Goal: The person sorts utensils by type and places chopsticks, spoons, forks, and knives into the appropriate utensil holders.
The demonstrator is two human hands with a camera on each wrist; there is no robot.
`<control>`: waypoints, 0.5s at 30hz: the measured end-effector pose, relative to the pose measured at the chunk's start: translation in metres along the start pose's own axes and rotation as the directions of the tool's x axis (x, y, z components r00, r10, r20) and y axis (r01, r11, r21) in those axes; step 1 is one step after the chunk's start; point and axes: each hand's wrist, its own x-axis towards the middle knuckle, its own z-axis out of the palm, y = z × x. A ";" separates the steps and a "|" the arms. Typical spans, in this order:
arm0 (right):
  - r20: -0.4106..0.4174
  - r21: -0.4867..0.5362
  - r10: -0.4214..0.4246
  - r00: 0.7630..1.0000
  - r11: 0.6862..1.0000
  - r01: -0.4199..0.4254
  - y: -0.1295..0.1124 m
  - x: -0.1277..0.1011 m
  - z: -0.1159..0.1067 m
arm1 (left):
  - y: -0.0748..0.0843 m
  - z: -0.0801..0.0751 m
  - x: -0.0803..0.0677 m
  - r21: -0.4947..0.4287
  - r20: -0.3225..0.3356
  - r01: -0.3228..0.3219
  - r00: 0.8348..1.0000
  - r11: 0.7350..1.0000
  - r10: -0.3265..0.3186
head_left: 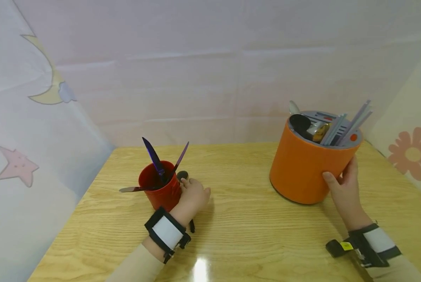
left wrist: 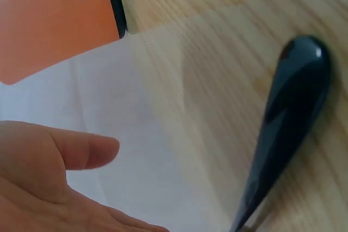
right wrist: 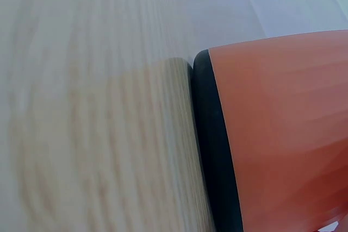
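Note:
In the head view, my left hand is beside a red cup, its fingertips right at a black spoon. In the left wrist view its thumb stretches away from the spoon's dark handle; the other fingers are mostly hidden. Several dark-bladed knives lean out of the cup. At the right, my right hand grips an orange utensil holder, thumb on the front, other fingers round the side. Its slotted grey top holds spoons and several pale handles.
A wooden table carries everything. Behind it hangs a pale backdrop with a moon, a star and a flower. In the right wrist view, the holder's black base rim shows against the wood.

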 end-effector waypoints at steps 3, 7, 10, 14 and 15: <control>-0.001 -0.004 -0.002 1.000 1.000 0.002 0.000 0.001 0.001 | -0.001 0.001 0.000 -0.009 -0.026 -0.015 1.000 1.000 0.015; 0.003 0.005 -0.004 1.000 1.000 0.004 0.000 0.001 0.002 | -0.001 0.003 0.002 0.056 -0.073 -0.032 0.997 0.998 0.036; 0.004 0.004 -0.003 1.000 1.000 0.003 -0.001 0.000 0.001 | -0.001 0.005 0.005 0.157 -0.088 -0.036 0.995 0.987 0.050; 0.003 -0.002 -0.003 1.000 1.000 0.003 -0.002 0.000 0.001 | -0.001 0.006 0.009 0.288 -0.082 -0.025 0.995 0.957 0.050; 0.003 0.000 -0.004 1.000 1.000 0.004 -0.002 0.000 0.001 | 0.000 0.006 0.009 0.312 -0.075 -0.022 0.996 0.950 0.048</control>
